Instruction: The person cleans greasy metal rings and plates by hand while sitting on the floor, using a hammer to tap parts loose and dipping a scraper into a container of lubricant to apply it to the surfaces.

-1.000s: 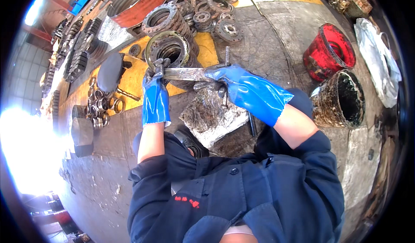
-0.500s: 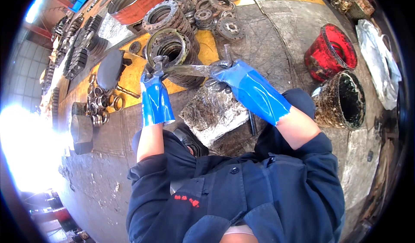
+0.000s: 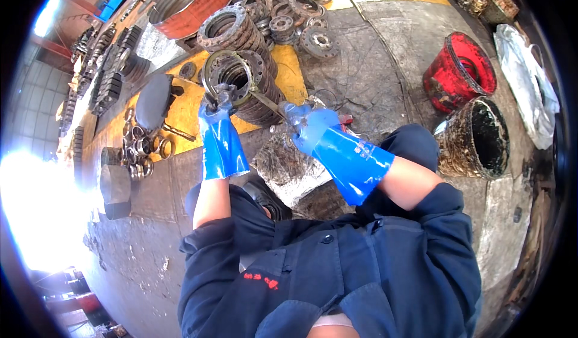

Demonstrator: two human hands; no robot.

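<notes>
Both hands wear blue gloves. Count the clock from the middle of the view. The left hand (image 3: 217, 104), at 10 o'clock, has its fingers curled tight on the near edge of a thin, dirty ring (image 3: 207, 72). The ring is at 11 o'clock, in front of a tall stack of rusty rings (image 3: 265, 108). I can't tell if it touches the stack. The right hand (image 3: 313, 124), at 1 o'clock, is closed around one end of a long, flat tool (image 3: 268, 103). The tool's other end points at 10 o'clock and comes up to the ring's right edge. A lumpy brown and white block (image 3: 280, 160) sits right in the middle, below the right hand. Small rings (image 3: 138, 147) lie at 9 o'clock. A red bucket (image 3: 438, 79) is at 2 o'clock, and a mucky bucket (image 3: 453, 140) is at 3 o'clock.
</notes>
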